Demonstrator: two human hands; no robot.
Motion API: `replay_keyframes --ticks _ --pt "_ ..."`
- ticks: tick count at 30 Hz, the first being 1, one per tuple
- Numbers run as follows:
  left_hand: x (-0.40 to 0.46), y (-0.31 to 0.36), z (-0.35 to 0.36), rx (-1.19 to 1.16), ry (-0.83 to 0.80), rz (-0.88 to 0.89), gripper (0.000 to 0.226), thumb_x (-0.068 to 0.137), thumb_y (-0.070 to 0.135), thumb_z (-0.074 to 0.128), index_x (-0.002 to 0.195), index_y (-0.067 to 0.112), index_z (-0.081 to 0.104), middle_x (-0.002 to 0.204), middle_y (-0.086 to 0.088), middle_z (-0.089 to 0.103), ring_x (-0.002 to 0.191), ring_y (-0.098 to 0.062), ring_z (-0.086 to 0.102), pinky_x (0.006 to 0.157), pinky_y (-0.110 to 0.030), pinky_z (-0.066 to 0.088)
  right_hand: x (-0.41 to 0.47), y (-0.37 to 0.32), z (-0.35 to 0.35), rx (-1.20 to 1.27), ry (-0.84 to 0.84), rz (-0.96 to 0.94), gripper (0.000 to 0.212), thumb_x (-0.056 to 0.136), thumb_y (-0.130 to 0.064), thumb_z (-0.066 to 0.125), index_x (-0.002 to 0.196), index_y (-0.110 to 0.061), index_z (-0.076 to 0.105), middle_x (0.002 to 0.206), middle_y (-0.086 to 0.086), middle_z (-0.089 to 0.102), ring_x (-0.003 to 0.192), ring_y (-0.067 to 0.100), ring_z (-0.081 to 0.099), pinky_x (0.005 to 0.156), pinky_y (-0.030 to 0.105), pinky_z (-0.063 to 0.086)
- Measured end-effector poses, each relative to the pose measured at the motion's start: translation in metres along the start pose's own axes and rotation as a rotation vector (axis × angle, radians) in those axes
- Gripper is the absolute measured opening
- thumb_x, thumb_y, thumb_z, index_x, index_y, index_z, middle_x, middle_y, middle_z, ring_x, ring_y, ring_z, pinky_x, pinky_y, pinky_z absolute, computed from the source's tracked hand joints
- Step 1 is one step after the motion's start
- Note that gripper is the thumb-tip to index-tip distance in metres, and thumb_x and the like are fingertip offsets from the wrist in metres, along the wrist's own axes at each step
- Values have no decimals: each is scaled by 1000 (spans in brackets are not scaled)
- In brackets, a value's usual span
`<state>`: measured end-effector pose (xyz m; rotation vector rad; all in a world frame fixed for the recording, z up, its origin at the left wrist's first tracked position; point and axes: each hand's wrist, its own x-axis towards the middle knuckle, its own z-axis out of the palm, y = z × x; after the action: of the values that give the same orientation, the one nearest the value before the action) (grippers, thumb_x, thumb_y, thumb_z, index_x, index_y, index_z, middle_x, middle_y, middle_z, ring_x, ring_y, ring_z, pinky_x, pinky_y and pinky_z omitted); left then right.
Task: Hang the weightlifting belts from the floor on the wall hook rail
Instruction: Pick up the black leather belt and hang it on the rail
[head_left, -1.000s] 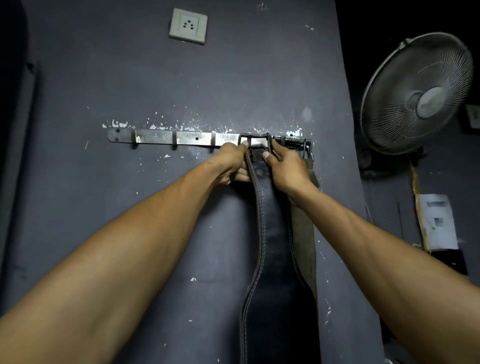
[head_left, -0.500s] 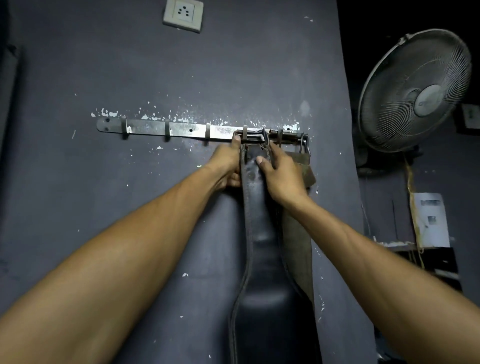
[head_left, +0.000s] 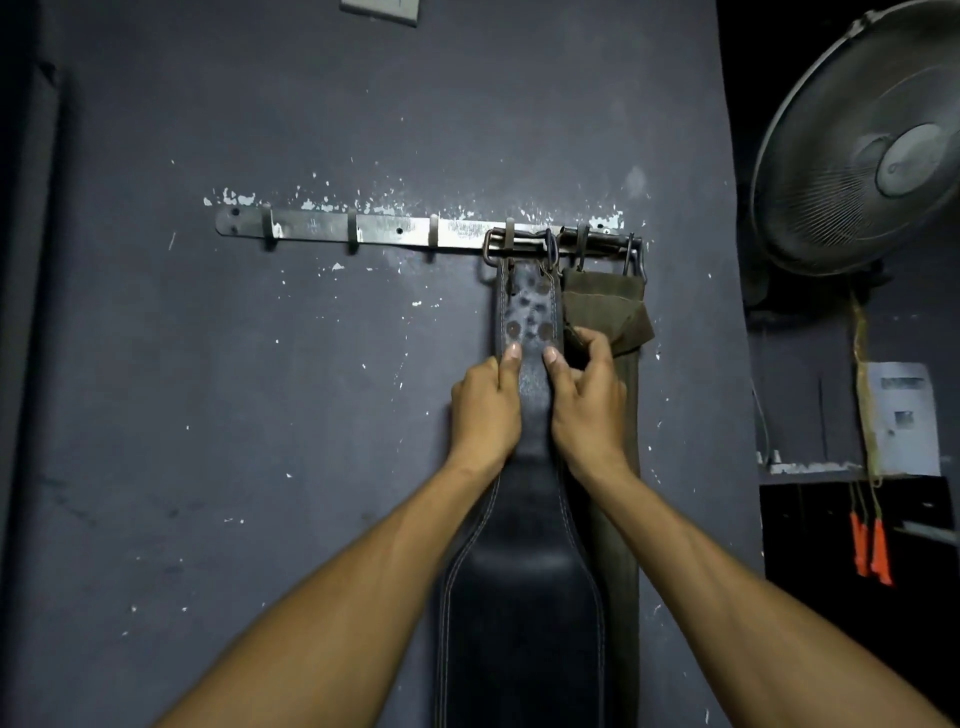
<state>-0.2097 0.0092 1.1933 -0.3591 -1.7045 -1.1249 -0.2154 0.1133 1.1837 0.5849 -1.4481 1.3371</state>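
A black leather weightlifting belt (head_left: 522, 613) hangs by its metal buckle from a hook on the steel hook rail (head_left: 374, 233) on the dark wall. My left hand (head_left: 485, 410) grips its narrow strap from the left, thumb on the front. My right hand (head_left: 587, 405) grips the same strap from the right, thumb beside the rivets. Behind and to the right hangs an olive-brown belt (head_left: 618, 322) from the rail's right end, partly hidden by the black one.
Three bare hooks stand on the rail's left part. A wall fan (head_left: 872, 140) is mounted at the upper right. Below it are a paper notice (head_left: 904, 415) and cords with orange ends (head_left: 870, 551). A wall socket (head_left: 379, 8) sits at the top edge.
Both hands have slid down from the buckle at the rail to the strap below the rivets. The black belt's buckle now hangs on the hook by itself.
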Motion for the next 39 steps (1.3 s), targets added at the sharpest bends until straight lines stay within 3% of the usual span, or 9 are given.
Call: replay_keyframes --ticks 8,11,13,16,19,23,27,34,39 --pt "-36 -45 -13 -146 -261 -89 76 91 78 34 104 14 74 101 1 80 99 -14 73 96 -45 57 -62 3 -13 59 -6 63 46 104 -38 60 145 -35 39 68 24 59 53 20 46 55 29 39" --pt "-85 -74 -30 -144 -458 -84 61 102 64 38 106 17 77 105 11 79 104 -3 70 99 -35 53 -88 24 -33 32 -115 141 19 104 -48 55 113 -31 57 67 5 62 60 14 52 66 36 47" --pt "-104 -87 -37 -203 -479 -89 52 106 53 40 113 16 76 114 6 79 114 -11 71 104 -36 52 -97 39 -40 -104 -264 183 50 100 -63 49 80 -17 55 62 -7 54 61 9 51 69 44 49" --pt "-119 -87 -36 -78 -299 -74 67 97 72 39 74 12 56 72 8 62 70 -15 60 77 -49 53 -115 46 -45 -218 -320 185 57 102 -58 48 61 -19 38 52 -9 40 53 8 40 61 42 43" --pt "-127 -77 -35 -40 -235 -73 58 95 67 40 66 17 42 67 6 46 66 -13 45 72 -53 50 -120 43 -49 -204 -262 136 54 107 -43 52 59 -22 35 52 -8 37 52 8 37 59 40 40" --pt "-144 -62 -43 -351 -298 -237 41 104 45 54 96 10 74 100 -9 80 93 -18 71 90 -45 58 -128 39 -65 38 -338 298 51 103 -47 59 71 -7 60 66 11 62 68 9 56 68 41 50" --pt "-199 -77 -55 -590 -359 -462 39 99 30 67 133 11 65 130 -7 73 125 -23 67 111 -42 49 -173 52 -109 510 -482 705 34 98 -29 68 123 -7 73 119 14 78 113 32 74 102 45 55" --pt "-271 -80 -53 -515 -253 -684 31 100 29 67 125 11 69 117 -7 79 111 -26 75 106 -51 54 -251 60 -121 314 -338 690 28 94 -22 76 122 -16 73 115 -2 80 107 19 77 97 41 61" --pt "-287 -70 -70 -547 -304 -702 34 100 26 65 128 7 67 120 -9 77 115 -27 73 101 -41 57 -267 47 -141 423 -440 766 33 93 -17 75 126 -10 71 118 8 79 111 27 76 97 42 60"
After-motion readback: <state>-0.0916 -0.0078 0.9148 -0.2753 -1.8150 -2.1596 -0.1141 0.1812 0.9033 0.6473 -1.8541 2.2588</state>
